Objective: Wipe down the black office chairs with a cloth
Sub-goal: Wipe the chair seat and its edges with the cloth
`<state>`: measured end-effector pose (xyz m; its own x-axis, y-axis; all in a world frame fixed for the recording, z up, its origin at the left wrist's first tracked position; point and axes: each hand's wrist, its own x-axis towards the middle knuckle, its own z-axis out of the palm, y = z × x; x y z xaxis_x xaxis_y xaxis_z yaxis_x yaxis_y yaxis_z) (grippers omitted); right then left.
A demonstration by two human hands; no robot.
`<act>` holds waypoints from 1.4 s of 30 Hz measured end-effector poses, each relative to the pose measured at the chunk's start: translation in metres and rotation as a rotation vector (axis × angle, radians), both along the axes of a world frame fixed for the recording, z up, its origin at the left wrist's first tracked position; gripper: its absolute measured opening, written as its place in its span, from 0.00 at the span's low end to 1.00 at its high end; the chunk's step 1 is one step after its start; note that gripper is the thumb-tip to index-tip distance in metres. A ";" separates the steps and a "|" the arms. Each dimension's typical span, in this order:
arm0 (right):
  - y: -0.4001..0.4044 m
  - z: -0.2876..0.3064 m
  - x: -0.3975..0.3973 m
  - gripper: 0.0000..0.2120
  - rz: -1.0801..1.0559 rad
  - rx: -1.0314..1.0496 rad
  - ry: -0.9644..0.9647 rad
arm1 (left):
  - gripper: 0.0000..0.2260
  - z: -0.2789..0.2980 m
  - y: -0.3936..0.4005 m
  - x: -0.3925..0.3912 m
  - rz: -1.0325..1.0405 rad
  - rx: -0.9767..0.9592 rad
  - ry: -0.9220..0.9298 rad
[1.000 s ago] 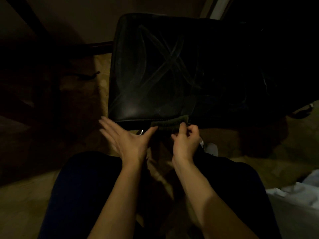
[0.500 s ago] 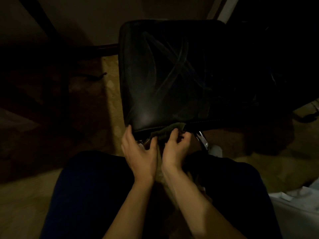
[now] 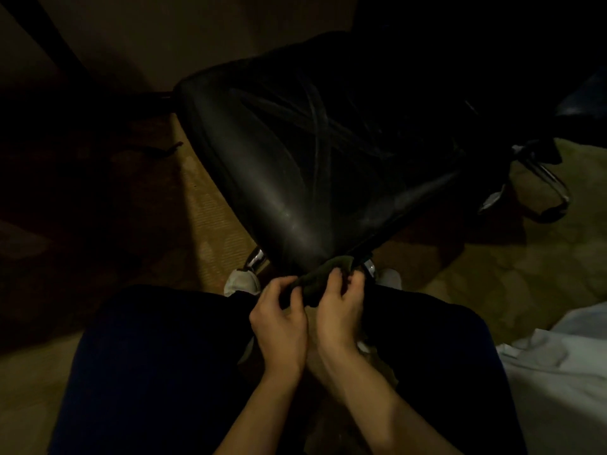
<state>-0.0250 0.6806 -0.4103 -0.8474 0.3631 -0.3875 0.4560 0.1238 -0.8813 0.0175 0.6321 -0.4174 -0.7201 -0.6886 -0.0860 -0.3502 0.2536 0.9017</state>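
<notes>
A black leather office chair seat (image 3: 312,152) fills the middle of the view, one corner turned toward me, with pale wipe streaks across it. A dark green cloth (image 3: 320,275) sits bunched at that near corner. My left hand (image 3: 279,323) pinches the cloth's left end with curled fingers. My right hand (image 3: 338,310) grips its right part, just below the seat edge. Both hands are side by side between my knees.
Chrome chair legs show under the seat (image 3: 256,259) and a chrome armrest frame sticks out at the right (image 3: 551,182). My dark trouser legs (image 3: 157,356) fill the foreground. White fabric (image 3: 558,372) lies at the lower right. A dark desk leg (image 3: 49,37) crosses the upper left.
The chair seat has swivelled so a corner now faces me. My left hand went from open beside the cloth to pinching it; both hands drew closer together.
</notes>
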 end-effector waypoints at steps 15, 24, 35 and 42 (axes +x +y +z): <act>0.067 -0.006 -0.022 0.02 -0.441 -0.177 -0.071 | 0.04 0.001 0.046 -0.035 -0.233 0.605 -0.129; 0.090 -0.008 -0.070 0.03 -0.523 -0.120 -0.018 | 0.01 0.004 0.083 -0.087 -0.134 0.610 -0.130; 0.028 -0.016 -0.063 0.05 -0.193 -0.156 -0.133 | 0.03 -0.011 0.029 -0.083 0.174 0.481 -0.079; 0.069 -0.013 -0.071 0.05 -0.338 -0.165 -0.074 | 0.05 0.001 0.073 -0.092 -0.016 0.473 -0.075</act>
<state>-0.0961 0.7498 -0.4233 -0.6580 0.5454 -0.5192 0.5097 -0.1850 -0.8402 -0.0743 0.7047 -0.4164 -0.7097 -0.5506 -0.4395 -0.4185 -0.1724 0.8917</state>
